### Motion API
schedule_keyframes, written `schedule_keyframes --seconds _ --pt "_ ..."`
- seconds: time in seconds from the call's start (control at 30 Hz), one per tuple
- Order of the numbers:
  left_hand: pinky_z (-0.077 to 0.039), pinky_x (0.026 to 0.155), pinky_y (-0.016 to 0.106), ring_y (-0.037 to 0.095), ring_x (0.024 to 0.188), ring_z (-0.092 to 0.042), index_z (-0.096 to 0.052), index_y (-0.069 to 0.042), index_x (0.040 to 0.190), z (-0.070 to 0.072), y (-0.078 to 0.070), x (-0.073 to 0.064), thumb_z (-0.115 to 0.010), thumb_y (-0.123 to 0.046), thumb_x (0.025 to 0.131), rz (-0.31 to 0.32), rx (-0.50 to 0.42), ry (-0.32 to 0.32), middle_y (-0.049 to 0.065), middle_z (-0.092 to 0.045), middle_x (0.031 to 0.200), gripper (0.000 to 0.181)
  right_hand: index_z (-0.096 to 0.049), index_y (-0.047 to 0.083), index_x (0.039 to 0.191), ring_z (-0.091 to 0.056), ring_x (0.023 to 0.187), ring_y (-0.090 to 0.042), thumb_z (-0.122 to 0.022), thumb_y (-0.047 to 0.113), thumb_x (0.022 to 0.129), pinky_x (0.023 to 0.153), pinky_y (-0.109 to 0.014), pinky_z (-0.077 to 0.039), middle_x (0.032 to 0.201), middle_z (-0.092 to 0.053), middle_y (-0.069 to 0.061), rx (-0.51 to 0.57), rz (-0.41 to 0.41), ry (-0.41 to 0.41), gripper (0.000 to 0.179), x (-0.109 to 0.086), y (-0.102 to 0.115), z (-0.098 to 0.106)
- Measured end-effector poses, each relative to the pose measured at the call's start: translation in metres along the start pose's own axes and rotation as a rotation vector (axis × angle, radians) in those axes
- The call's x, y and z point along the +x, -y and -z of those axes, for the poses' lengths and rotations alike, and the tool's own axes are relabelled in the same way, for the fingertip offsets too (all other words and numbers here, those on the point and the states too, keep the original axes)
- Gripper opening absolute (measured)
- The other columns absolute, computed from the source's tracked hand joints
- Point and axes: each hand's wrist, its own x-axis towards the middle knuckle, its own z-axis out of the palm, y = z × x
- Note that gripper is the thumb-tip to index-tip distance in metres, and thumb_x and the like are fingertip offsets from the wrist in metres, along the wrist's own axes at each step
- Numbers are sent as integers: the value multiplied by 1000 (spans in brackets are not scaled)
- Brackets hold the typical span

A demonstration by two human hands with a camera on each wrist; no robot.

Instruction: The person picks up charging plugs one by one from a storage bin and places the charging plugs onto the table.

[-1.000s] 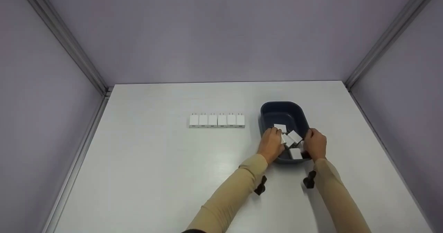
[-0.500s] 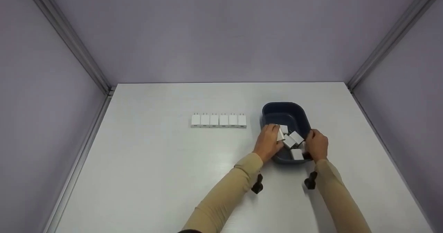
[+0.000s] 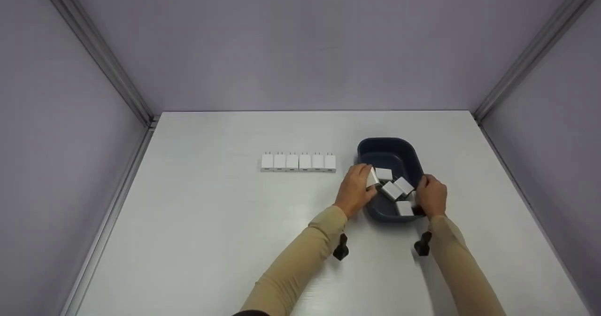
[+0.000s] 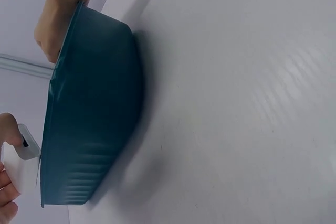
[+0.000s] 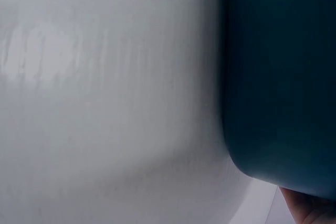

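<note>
My left hand point(image 3: 354, 189) pinches a white plug-in charger point(image 3: 372, 178) over the left rim of a dark blue plastic bin point(image 3: 382, 211). In the left wrist view the same charger point(image 4: 27, 142) shows beside the bin's edge, with a dark port facing the camera. My right hand point(image 3: 432, 196) grips the bin's right rim; its fingers on the inner side are partly hidden. Several more white chargers point(image 3: 391, 190) lie jumbled in the bin's near half. Left of the bin, a neat row of white chargers point(image 3: 298, 163) lies side by side, prongs pointing to the back.
The bin stands on a white table point(image 3: 188, 212) at its right side. A grey-violet wall point(image 3: 300, 43) rises behind the table, with side walls left and right. Dark wrist-worn devices point(image 3: 341, 247) hang under both forearms.
My left hand has lifted a charger from among those in the bin and moved left and back with it to the bin's rim. My right hand keeps its grip on the bin.
</note>
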Motion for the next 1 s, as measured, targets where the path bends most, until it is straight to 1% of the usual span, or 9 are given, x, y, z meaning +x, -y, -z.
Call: schedule_keyframes --seconds 0.2,0.4,0.57,0.7,0.83,1.0 --pt "-50 100 26 21 113 -60 -59 -1 124 5 6 1 -70 -15 80 37 -47 -7 10 -63 121 48 -61 -14 113 -62 103 -50 -34 14 100 89 -56 -49 109 -64 -36 1 7 -9 41 1 1 -1" --pt "-50 100 26 21 113 -60 -59 0 124 5 17 -3 -71 -14 79 54 -33 -9 11 -63 120 48 -62 -14 110 -62 100 -50 -35 14 100 87 -57 -49 107 -65 -36 9 15 -26 40 1 0 -3" --pt "-49 101 27 21 113 -60 -59 0 123 5 27 -9 -71 -11 78 68 -38 -8 11 -63 120 49 -61 -14 113 -62 103 -50 -34 15 100 89 -57 -49 109 -64 -36 9 4 -14 41 1 1 -3" --pt "-49 101 28 22 113 -60 -59 -1 122 4 35 -14 -72 -11 77 89 -49 9 11 -63 119 48 -60 -14 114 -62 103 -49 -33 15 101 90 -56 -49 110 -64 -36 5 -10 -3 42 1 1 -3" --pt "-50 101 30 23 114 -60 -58 0 123 4 43 -19 -72 -11 78 120 -55 41 12 -63 120 49 -61 -13 114 -63 101 -47 -32 16 101 89 -55 -49 109 -65 -34 2 -21 4 43 1 0 -3" --pt "-51 99 30 24 113 -60 -58 1 124 5 53 -24 -71 -7 77 130 -25 55 13 -63 119 50 -60 -15 115 -62 100 -50 -32 15 101 88 -56 -50 109 -64 -36 -2 -3 4 43 -1 1 -3"
